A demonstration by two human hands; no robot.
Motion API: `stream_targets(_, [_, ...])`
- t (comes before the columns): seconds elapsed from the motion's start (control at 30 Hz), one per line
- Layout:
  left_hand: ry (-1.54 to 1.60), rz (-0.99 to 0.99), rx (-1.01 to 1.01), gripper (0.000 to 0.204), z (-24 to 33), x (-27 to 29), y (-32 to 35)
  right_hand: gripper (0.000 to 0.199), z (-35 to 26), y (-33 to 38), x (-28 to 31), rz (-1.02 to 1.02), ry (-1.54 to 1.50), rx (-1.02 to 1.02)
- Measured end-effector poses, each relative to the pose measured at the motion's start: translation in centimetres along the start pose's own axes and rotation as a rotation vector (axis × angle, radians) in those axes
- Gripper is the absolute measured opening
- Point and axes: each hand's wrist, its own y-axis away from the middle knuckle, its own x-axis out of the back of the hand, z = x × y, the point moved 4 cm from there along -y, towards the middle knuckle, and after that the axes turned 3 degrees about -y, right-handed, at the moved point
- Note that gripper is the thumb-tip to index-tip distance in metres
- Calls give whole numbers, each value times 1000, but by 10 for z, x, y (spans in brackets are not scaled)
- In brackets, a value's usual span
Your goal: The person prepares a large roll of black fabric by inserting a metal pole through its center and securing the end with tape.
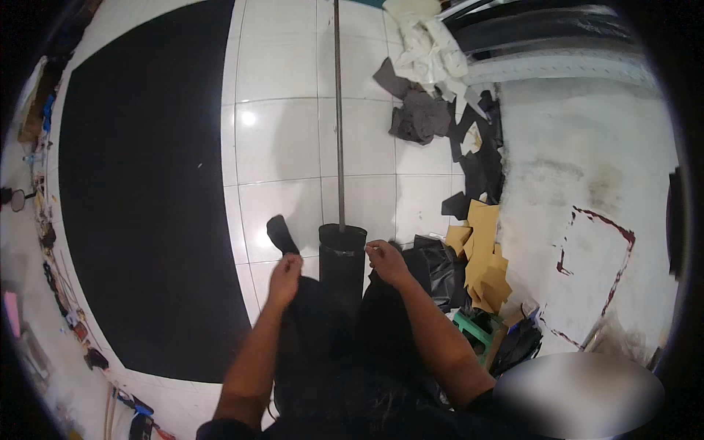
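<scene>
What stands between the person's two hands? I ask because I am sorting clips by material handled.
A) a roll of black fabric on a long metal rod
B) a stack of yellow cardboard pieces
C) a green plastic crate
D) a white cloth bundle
A: the roll of black fabric on the long metal rod rises between the left hand and the right hand, both of which pinch black cloth.

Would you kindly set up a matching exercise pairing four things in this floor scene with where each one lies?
Things:
1. black fabric roll
2. metal rod
3. tan cardboard pieces
4. large black sheet

Places:
A. spread over the tiles on the person's left
B. piled to the right of the right hand
C. upright between the left hand and the right hand
D. running from the top of the roll away across the tiles

Pairs: 1-C, 2-D, 3-B, 4-A
</scene>
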Motion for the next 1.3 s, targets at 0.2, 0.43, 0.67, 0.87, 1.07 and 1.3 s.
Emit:
stream_targets(0.2, [157, -53, 436, 30, -81, -134, -92, 35, 129, -172, -28, 79, -27, -195])
stream_targets(0.43, [-95, 399, 264, 50, -219, -212, -253, 40, 236, -297, -86, 245, 351, 81])
stream_targets(0.67, [-176, 646, 216, 45, -256, -250, -273, 30, 292, -304, -91, 304, 147, 171])
stream_targets(0.87, [-117, 611, 177, 38, -259, -231, -279, 28, 274, -301, -105, 278, 184, 163])
stream_targets(1.07, [-242, 632, 198, 44, -266, -185, -279, 52, 223, -347, -107, 252, 3, -28])
stream_targets(1.3, [-380, 674, 357, 37, -232, -217, -268, 84, 47, -535, -86, 217, -165, 52])
